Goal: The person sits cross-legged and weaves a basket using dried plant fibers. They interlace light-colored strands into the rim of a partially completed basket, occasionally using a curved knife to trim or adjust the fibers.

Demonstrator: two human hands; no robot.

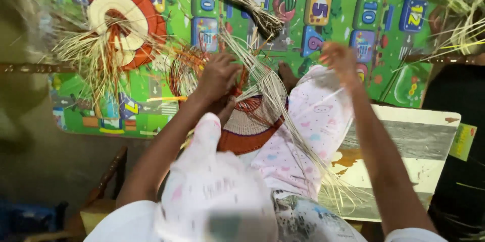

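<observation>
Two hands work at a half-made woven basket [250, 123] that rests on the seated person's lap, over the pale patterned trousers [303, 141]. The left hand [218, 76] lies curled over the far rim of the basket, fingers pressed together and clamping the coil where loose straw strands [275, 95] fan out toward the near right. The right hand [341, 59] is raised to the right, well apart from the basket; it is blurred, but appears to pinch a single thin strand drawn taut from the weave. Judged from this, the step in hand is pulling a stitch tight around the coil; the next move would call for keeping the coil pinned under the left hand while the strand's free end is guided back to the rim.

Outward from the hands: a tied bundle of pale straw [242, 0] lies on the far side, on a green play mat [389, 55] printed with coloured number tiles. At the far left sits a second coiled piece [126, 20], orange and white, with frayed fibres spreading from it. More loose straw [454, 10] shows at the far right. A flat pale board [419, 141] lies to the near right, beside the person's leg.
</observation>
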